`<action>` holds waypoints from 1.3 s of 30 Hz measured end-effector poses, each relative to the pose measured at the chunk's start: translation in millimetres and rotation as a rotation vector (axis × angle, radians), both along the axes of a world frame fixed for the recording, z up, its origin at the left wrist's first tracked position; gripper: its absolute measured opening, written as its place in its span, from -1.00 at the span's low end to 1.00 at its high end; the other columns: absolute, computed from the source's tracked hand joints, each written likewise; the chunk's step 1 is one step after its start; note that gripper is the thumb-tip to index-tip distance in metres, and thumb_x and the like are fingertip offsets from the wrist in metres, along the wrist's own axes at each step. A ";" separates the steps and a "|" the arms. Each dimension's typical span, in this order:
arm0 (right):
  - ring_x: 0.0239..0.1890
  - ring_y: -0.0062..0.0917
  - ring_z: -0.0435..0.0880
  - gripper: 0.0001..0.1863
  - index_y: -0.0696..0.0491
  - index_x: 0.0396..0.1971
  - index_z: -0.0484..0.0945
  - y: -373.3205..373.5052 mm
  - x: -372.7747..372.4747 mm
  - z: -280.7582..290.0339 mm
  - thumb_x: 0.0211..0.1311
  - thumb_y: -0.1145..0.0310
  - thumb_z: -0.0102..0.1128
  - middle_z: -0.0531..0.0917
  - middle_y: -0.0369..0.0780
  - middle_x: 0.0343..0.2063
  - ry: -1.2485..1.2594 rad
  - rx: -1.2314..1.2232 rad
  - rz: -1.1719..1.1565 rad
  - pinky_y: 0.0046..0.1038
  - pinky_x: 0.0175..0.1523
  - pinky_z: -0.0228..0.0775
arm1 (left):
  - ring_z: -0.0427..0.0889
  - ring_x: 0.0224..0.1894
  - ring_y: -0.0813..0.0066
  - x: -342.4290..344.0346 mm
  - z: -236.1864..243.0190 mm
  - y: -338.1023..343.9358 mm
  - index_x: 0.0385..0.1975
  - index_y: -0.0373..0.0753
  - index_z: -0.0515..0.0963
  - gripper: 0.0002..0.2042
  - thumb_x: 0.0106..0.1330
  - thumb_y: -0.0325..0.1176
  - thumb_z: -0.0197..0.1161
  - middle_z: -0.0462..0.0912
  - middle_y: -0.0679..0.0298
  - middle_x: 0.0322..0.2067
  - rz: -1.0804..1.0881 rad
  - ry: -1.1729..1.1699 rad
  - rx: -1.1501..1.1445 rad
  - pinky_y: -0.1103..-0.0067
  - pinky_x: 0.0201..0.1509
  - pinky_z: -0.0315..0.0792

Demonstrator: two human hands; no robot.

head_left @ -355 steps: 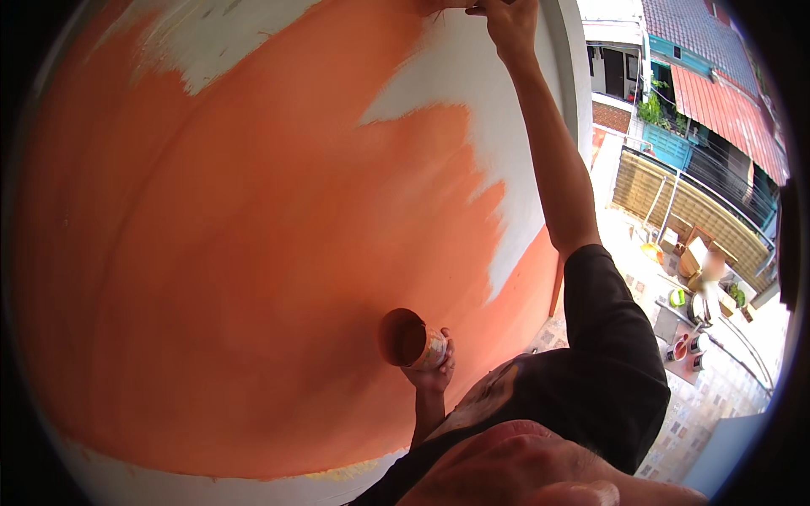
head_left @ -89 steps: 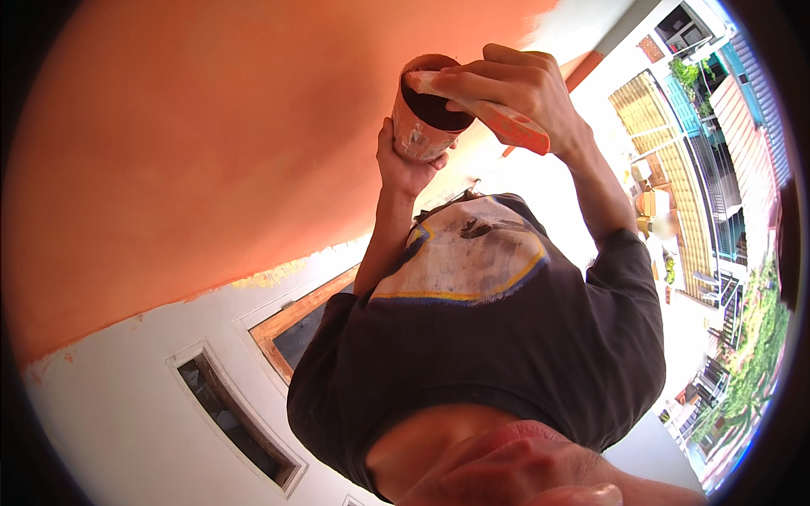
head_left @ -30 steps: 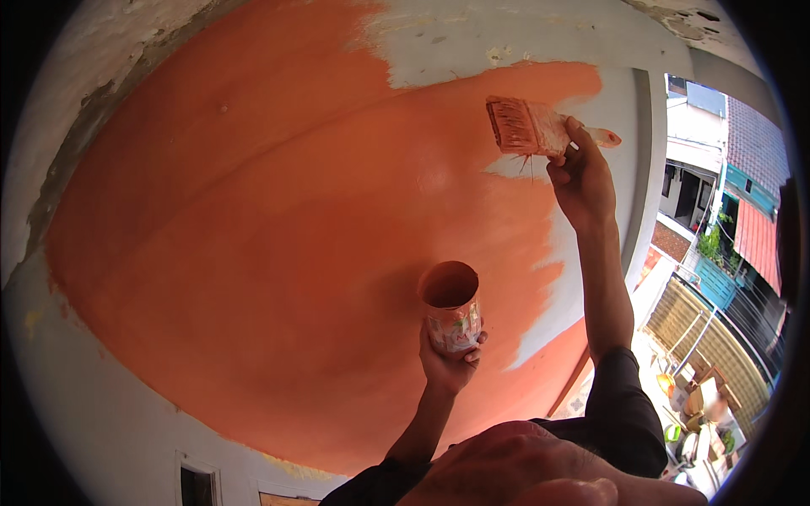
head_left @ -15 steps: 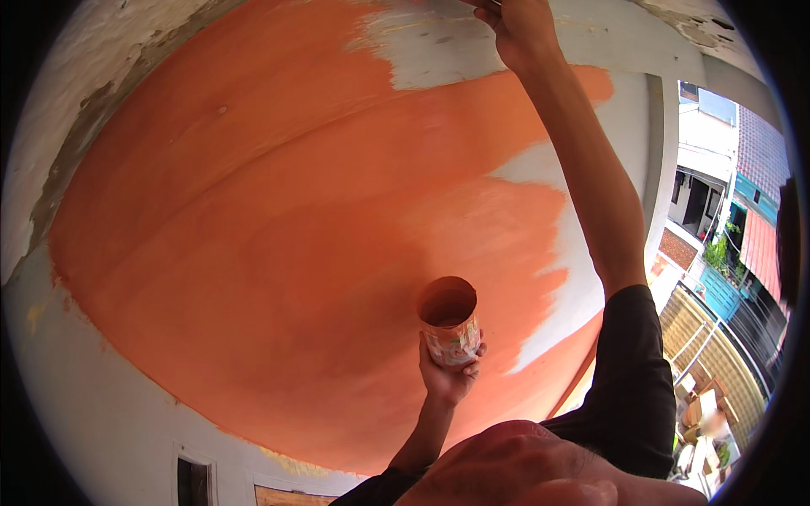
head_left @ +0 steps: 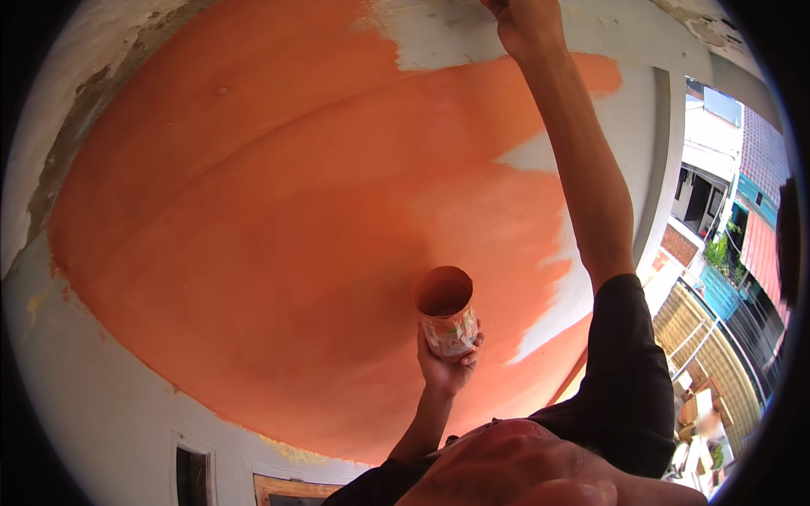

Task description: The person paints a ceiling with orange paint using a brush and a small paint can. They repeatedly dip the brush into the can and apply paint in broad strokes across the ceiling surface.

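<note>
My left hand [head_left: 445, 373] is wrapped round the lower part of a cylindrical paint can [head_left: 450, 336], held up in front of the wall. The can has no lid, its inside is coated orange, and its pale outside is smeared with paint. Orange paint [head_left: 321, 244] covers much of the wall, with ragged brushed edges against the pale bare part [head_left: 443, 38]. Stretched far up, my right hand [head_left: 530, 25] is closed at the top edge of the view, beside that pale part. Its fingertips are cut off, so whatever they grip is hidden.
A rough, peeling ceiling strip [head_left: 72, 126] runs along the left. Low on the left are a small dark opening [head_left: 192, 476] and a wooden frame [head_left: 291, 489]. At right, past the wall's edge [head_left: 662, 160], lie a railing [head_left: 704, 337], houses and piled boards.
My right hand has shifted slightly up and right, further out of the picture; a thin thing at its fingers no longer shows. The paint can sits slightly higher in the view.
</note>
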State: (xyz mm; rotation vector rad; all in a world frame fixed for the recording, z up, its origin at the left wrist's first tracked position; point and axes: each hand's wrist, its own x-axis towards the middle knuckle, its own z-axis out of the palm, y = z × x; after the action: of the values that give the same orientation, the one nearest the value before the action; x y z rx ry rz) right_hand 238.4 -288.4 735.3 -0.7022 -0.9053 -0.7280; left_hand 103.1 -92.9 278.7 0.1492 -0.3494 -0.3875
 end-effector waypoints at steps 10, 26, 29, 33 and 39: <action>-0.35 -0.58 0.75 -0.81 -0.05 -0.36 0.64 -68.1 33.5 -28.6 0.41 0.19 0.35 0.74 -0.31 -0.44 -0.072 0.218 -0.009 -0.60 -0.28 0.52 | 0.43 -0.07 0.19 -0.1 -1.0 2.5 0.27 -0.29 0.36 -0.28 0.39 0.25 0.07 0.40 -0.08 0.08 -0.048 -0.014 -0.020 0.60 -0.41 0.58; -0.30 -0.53 0.73 -0.85 0.12 -0.34 0.62 -145.3 51.7 -31.4 0.36 0.38 0.37 0.73 -0.24 -0.40 -0.178 0.501 -0.217 -0.47 -0.01 0.70 | 0.50 -0.13 0.17 2.5 -3.9 5.3 0.26 -0.27 0.37 -0.26 0.45 0.33 -0.10 0.49 -0.06 0.02 -0.069 0.027 0.044 0.62 -0.52 0.50; -0.26 -0.50 0.74 -0.86 0.13 -0.35 0.62 -125.4 41.8 -37.5 0.40 0.40 0.33 0.72 -0.23 -0.40 -0.270 0.302 -0.127 -0.48 0.03 0.69 | 0.49 -0.11 0.16 5.0 -8.1 4.7 0.28 -0.27 0.35 -0.26 0.45 0.32 -0.09 0.48 -0.06 0.04 -0.092 0.013 0.027 0.60 -0.49 0.51; -0.18 -0.45 0.77 -0.79 0.19 -0.13 0.53 -71.0 21.5 -39.6 0.42 0.38 0.31 0.72 -0.17 -0.28 -0.259 0.313 -0.085 -0.44 0.11 0.69 | 0.40 0.00 0.13 8.0 -16.1 -3.3 0.31 -0.31 0.34 -0.25 0.39 0.26 0.11 0.33 -0.14 0.16 -0.182 -0.032 -0.050 0.56 -0.34 0.61; -0.13 -0.44 0.76 -0.70 0.20 -0.10 0.44 31.2 -10.6 -33.4 0.43 0.34 0.33 0.70 -0.14 -0.16 -0.289 0.141 -0.080 -0.41 0.11 0.70 | 0.47 -0.07 0.12 2.9 -13.3 -0.9 0.31 -0.28 0.32 -0.26 0.48 0.31 -0.10 0.45 -0.07 0.09 -0.119 0.012 -0.021 0.55 -0.43 0.54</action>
State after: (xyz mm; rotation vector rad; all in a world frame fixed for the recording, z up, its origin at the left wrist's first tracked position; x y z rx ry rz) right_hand 227.8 -257.2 701.9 -0.5179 -1.0808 -0.9717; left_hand 106.0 -93.8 265.4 0.1057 -0.3514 -0.5019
